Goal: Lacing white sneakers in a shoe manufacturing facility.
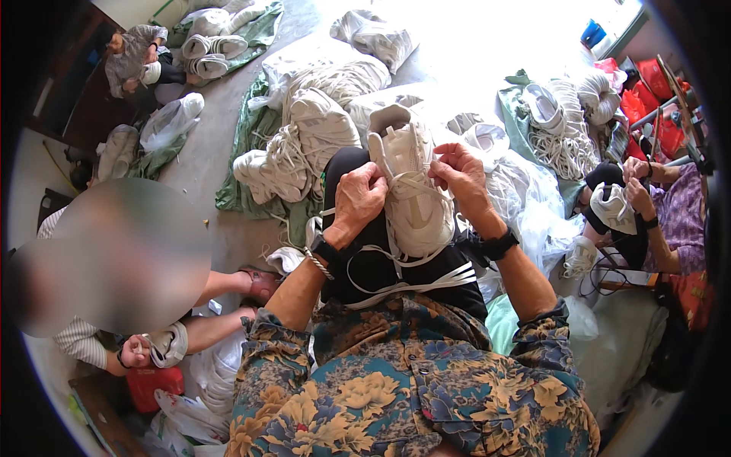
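Note:
A white sneaker (417, 221) lies on my dark-trousered lap, its toe toward me and its opening away. My left hand (359, 199) is closed at the left side of the lacing, thumb and finger pinching the shoelace. Across the shoe, my right hand (463, 177) pinches the lace near the right row of eyelets. Laces cross over the tongue below my fingers. A bundle of loose white shoelaces (426, 286) lies over my lap, nearer my body than the toe.
A heap of white sneakers (324, 126) sits on green sacking ahead to the left. More shoes (563, 122) and clear plastic bags (533, 202) lie to the right. People handle shoes on both sides; the left one sits close to my arm. Red bags (655, 84) stand far right.

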Available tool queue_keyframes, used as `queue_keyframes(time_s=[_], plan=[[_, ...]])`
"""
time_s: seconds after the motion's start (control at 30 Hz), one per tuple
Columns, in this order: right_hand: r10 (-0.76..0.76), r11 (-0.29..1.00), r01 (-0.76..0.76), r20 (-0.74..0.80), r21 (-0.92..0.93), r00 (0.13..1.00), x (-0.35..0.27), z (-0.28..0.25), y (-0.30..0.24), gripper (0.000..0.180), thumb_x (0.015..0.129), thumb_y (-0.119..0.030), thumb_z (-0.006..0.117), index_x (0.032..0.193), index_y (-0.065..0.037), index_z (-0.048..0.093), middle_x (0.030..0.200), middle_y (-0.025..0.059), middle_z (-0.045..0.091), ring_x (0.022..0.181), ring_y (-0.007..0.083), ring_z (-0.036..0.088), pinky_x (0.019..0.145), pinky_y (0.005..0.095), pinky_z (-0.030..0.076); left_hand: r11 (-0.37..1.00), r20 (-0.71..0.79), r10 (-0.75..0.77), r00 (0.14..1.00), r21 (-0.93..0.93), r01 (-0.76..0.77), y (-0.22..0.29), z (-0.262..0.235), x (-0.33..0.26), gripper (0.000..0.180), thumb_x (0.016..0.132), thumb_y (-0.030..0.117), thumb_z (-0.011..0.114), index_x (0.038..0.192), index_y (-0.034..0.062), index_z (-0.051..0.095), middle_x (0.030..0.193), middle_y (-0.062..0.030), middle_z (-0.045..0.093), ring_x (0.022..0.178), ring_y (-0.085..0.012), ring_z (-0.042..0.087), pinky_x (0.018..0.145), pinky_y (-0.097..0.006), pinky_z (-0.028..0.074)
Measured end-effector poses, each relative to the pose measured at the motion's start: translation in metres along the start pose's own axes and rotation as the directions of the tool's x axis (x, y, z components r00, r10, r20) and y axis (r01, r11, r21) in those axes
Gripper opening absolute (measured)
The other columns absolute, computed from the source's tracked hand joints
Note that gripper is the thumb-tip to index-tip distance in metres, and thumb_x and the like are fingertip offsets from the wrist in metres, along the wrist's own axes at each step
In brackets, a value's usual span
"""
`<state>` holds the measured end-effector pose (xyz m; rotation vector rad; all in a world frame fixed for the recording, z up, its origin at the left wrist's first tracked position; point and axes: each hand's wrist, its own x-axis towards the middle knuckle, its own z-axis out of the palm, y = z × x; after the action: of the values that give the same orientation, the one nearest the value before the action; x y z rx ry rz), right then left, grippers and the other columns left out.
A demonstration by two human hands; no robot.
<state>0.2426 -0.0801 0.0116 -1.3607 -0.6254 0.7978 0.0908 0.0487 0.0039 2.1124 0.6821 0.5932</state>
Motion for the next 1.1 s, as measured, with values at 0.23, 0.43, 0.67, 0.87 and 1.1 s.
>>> queue_keyframes(time_s=[0.23,0.43,0.67,0.87,1.1], plan=[[-0.201,0.749,0.248,0.146,-0.615,0.969,0.007,0.003,-0.012,0.027,0.074,-0.001,0.055,0.101,0.000,0.050,0.067,0.0094,0.058,0.055,0.0145,0.054,0.052,0.0280,0.044,1.000,0.007,-0.014,1.000,-0.019,0.014,0.001,-0.003,-0.001,0.014,0.075,0.009,0.052,0.077,-0.0034,0.058,0.066,-0.0172,0.059,0.058,-0.0251,0.058,0.056,-0.032,0.044],[-0.237,0.464,0.427,0.356,-0.776,0.904,0.023,0.016,-0.034,0.019,0.075,-0.010,0.055,0.093,-0.003,0.054,0.064,0.0117,0.059,0.059,0.0276,0.058,0.058,0.0382,0.045,0.996,-0.018,-0.054,0.998,0.066,0.055,0.019,-0.017,-0.001,0.015,0.070,0.004,0.057,0.085,0.0002,0.059,0.071,-0.0152,0.058,0.067,-0.0280,0.059,0.061,-0.035,0.046],[-0.386,0.410,0.688,0.569,-0.599,0.726,0.047,0.033,-0.043,0.010,0.072,-0.008,0.055,0.077,-0.004,0.063,0.099,0.0099,0.060,0.103,0.0276,0.051,0.089,0.0391,0.038,0.747,0.236,0.489,0.840,0.384,-0.543,0.014,-0.037,0.018,0.026,0.068,0.001,0.057,0.093,0.0062,0.058,0.087,-0.0138,0.054,0.087,-0.0310,0.053,0.074,-0.039,0.044],[-0.227,0.215,0.668,0.629,-0.712,0.743,0.042,0.042,-0.018,0.015,0.069,-0.013,0.058,0.079,-0.013,0.069,0.119,0.0067,0.052,0.124,0.0283,0.031,0.104,0.0482,0.016,0.646,0.274,0.577,0.769,0.424,-0.635,0.001,-0.042,0.018,0.021,0.071,0.005,0.053,0.091,0.0049,0.058,0.092,-0.0147,0.053,0.088,-0.0291,0.053,0.074,-0.039,0.043],[-0.170,0.317,0.659,0.642,-0.682,0.747,0.043,0.040,-0.023,0.007,0.068,-0.018,0.064,0.072,-0.015,0.069,0.122,0.0060,0.049,0.125,0.0293,0.029,0.104,0.0479,0.015,0.718,0.176,0.576,0.798,0.358,-0.597,-0.001,-0.039,0.014,0.019,0.069,0.007,0.062,0.087,0.0061,0.056,0.084,-0.0121,0.050,0.084,-0.0310,0.051,0.072,-0.040,0.042]])
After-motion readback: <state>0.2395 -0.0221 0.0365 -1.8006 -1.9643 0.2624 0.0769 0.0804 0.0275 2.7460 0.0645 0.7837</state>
